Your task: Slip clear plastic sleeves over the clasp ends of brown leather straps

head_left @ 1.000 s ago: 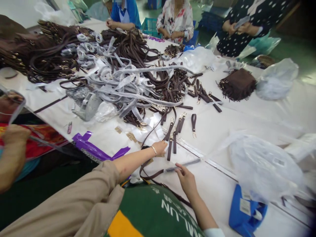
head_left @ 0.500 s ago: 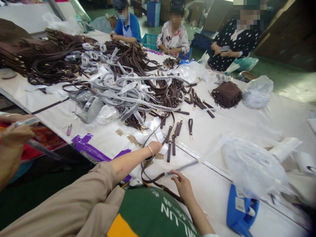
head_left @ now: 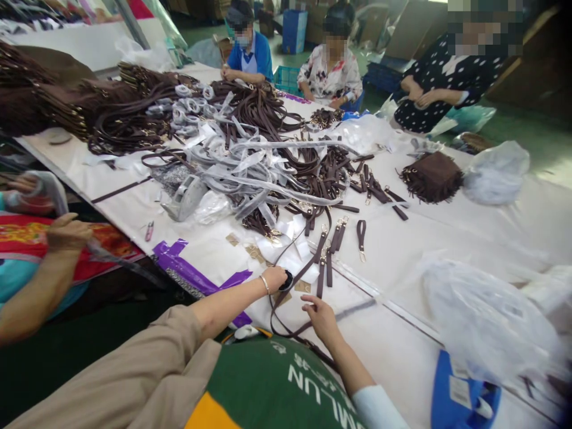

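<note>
My left hand (head_left: 274, 278), with a bracelet at the wrist, is closed on a small black round object (head_left: 288, 280) just above the table. Right beside it, a long dark brown strap (head_left: 273, 316) loops down toward my apron (head_left: 259, 381). My right hand (head_left: 322, 319) hovers by the strap's lower run, fingers apart and holding nothing. A greyish plastic-wrapped strap end (head_left: 355, 310) reaches out to the right of it. Short brown wrist straps (head_left: 321, 274) with gold clasps and white paper pieces (head_left: 292, 253) lie just beyond my hands.
A heap of grey-wrapped straps (head_left: 250, 170) covers the middle of the table. To the right are a plastic bag (head_left: 487, 316), a blue tape dispenser (head_left: 460, 393) and a fringed brown piece (head_left: 431, 177). A co-worker's hand (head_left: 67, 232) works at left; several people stand or sit across.
The view has swung left, so the table appears shifted right. My left hand has come back off the strap, showing the black round object. My right hand has moved away from the wrapped strap end.
</note>
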`<action>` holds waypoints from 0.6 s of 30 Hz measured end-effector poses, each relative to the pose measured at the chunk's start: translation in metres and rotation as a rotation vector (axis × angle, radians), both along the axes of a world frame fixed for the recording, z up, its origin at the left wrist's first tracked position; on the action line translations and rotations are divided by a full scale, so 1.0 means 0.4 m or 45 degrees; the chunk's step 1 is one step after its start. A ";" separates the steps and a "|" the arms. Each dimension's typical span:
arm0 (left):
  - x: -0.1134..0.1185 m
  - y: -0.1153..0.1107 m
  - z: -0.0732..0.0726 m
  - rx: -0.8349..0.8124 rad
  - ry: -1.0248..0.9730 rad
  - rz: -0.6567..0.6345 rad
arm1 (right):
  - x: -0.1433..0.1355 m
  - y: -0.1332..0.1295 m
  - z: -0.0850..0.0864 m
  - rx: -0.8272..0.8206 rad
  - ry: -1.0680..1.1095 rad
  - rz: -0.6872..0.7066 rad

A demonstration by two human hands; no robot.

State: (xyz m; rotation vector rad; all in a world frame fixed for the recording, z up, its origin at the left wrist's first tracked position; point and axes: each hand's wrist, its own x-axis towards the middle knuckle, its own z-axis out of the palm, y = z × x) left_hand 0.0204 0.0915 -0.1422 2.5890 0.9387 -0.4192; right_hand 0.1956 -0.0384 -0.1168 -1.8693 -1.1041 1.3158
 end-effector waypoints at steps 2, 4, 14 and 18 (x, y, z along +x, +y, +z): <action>0.000 0.008 0.001 -0.004 0.000 -0.011 | 0.040 0.030 -0.021 -0.037 -0.033 -0.083; 0.003 0.016 0.012 0.002 -0.006 -0.014 | 0.078 0.068 -0.043 -0.066 -0.025 -0.157; 0.249 0.060 0.004 0.017 -0.217 -0.128 | 0.076 0.007 -0.050 -0.122 0.077 -0.351; 0.281 0.104 -0.025 -0.030 -0.222 -0.202 | 0.078 -0.066 -0.033 -0.140 0.098 -0.456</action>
